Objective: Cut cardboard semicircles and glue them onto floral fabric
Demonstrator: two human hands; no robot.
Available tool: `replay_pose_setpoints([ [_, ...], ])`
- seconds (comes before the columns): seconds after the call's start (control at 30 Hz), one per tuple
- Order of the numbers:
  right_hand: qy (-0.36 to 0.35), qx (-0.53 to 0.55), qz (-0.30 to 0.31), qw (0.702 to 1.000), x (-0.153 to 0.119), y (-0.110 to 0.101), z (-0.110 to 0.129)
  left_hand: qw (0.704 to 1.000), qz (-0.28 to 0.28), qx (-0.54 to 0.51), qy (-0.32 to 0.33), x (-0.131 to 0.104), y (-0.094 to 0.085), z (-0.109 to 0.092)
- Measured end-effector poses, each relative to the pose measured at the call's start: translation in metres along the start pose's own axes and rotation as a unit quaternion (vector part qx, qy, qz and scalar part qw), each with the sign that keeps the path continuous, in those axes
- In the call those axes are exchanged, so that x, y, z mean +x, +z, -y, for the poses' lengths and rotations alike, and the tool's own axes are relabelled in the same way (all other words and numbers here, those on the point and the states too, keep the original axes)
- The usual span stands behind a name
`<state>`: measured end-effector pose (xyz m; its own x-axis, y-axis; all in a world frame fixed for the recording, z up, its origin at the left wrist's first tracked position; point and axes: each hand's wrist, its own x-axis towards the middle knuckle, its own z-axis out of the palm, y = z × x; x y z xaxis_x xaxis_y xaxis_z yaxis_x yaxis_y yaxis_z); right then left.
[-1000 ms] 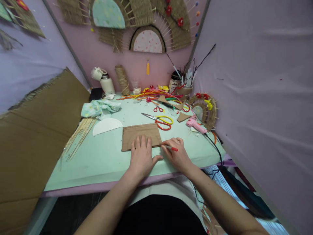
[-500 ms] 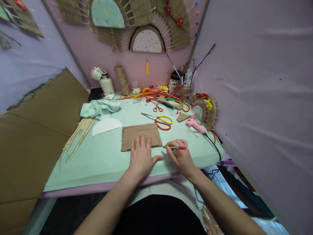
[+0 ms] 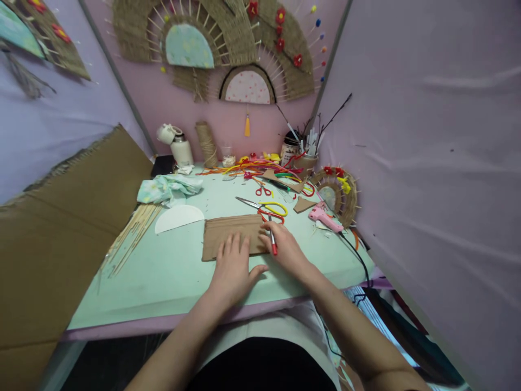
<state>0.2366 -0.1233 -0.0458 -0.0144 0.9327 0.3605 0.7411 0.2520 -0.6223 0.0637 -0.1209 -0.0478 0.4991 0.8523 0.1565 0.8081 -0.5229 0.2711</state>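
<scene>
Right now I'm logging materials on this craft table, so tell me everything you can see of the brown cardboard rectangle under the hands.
The brown corrugated cardboard rectangle lies flat on the pale green tabletop, long side across, near the front edge. Its surface shows faint lengthwise ridges; the edges look roughly cut. The left hand presses its fingers on the lower middle. The right hand, holding a red-capped pen, rests at its right edge. The yellow and red scissors lie just beyond its far right corner.
</scene>
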Motion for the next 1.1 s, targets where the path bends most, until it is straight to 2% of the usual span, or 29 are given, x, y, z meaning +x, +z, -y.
replay_pose_setpoints([
  [0.1, 0.006, -0.03, 0.033, 0.999, 0.002, 0.007, 0.002, 0.995, -0.06, -0.083, 0.008, 0.001, -0.011, 0.021],
  [0.17, 0.009, -0.037, 0.044, 0.998, 0.0, 0.009, 0.003, 0.99, -0.104, -0.096, -0.03, 0.001, -0.017, 0.037],
  [0.27, 0.002, -0.039, 0.056, 0.998, -0.005, 0.011, 0.003, 0.99, -0.085, -0.068, -0.094, -0.002, -0.017, 0.053],
  [0.37, -0.006, -0.014, 0.061, 0.998, -0.01, 0.016, 0.004, 0.993, -0.051, -0.049, -0.091, -0.006, -0.005, 0.055],
  [0.5, 0.042, 0.088, 0.01, 0.995, -0.018, 0.025, 0.01, 0.99, -0.083, -0.094, -0.058, -0.012, 0.006, 0.048],
  [0.57, 0.081, 0.161, -0.028, 0.983, -0.017, 0.022, 0.013, 0.982, -0.102, -0.151, -0.048, -0.013, 0.004, 0.047],
  [0.63, 0.086, 0.223, -0.061, 0.969, -0.006, 0.01, 0.011, 0.968, -0.115, -0.218, -0.048, -0.01, -0.005, 0.05],
  [0.7, 0.064, 0.245, -0.117, 0.96, 0.016, -0.009, 0.0, 0.949, -0.137, -0.276, -0.06, -0.003, -0.018, 0.058],
  [0.77, 0.06, 0.244, -0.2, 0.947, 0.048, -0.03, -0.022, 0.931, -0.171, -0.311, -0.088, 0.01, -0.034, 0.07],
  [0.83, 0.089, 0.212, -0.247, 0.941, 0.085, -0.045, -0.051, 0.921, -0.177, -0.321, -0.132, 0.026, -0.047, 0.082],
  [0.87, 0.122, 0.185, -0.271, 0.937, 0.102, -0.049, -0.066, 0.922, -0.156, -0.316, -0.159, 0.033, -0.051, 0.088],
  [0.9, 0.163, 0.145, -0.283, 0.934, 0.116, -0.049, -0.08, 0.927, -0.127, -0.303, -0.181, 0.041, -0.053, 0.093],
  [0.97, 0.223, 0.042, -0.265, 0.937, 0.136, -0.043, -0.103, 0.938, -0.079, -0.27, -0.202, 0.052, -0.052, 0.102],
  [1.0, 0.237, 0.026, -0.259, 0.936, 0.141, -0.038, -0.112, 0.944, -0.066, -0.252, -0.202, 0.056, -0.048, 0.106],
  [1.1, 0.247, -0.004, -0.229, 0.942, 0.141, -0.02, -0.128, 0.958, -0.066, -0.209, -0.183, 0.059, -0.034, 0.114],
])
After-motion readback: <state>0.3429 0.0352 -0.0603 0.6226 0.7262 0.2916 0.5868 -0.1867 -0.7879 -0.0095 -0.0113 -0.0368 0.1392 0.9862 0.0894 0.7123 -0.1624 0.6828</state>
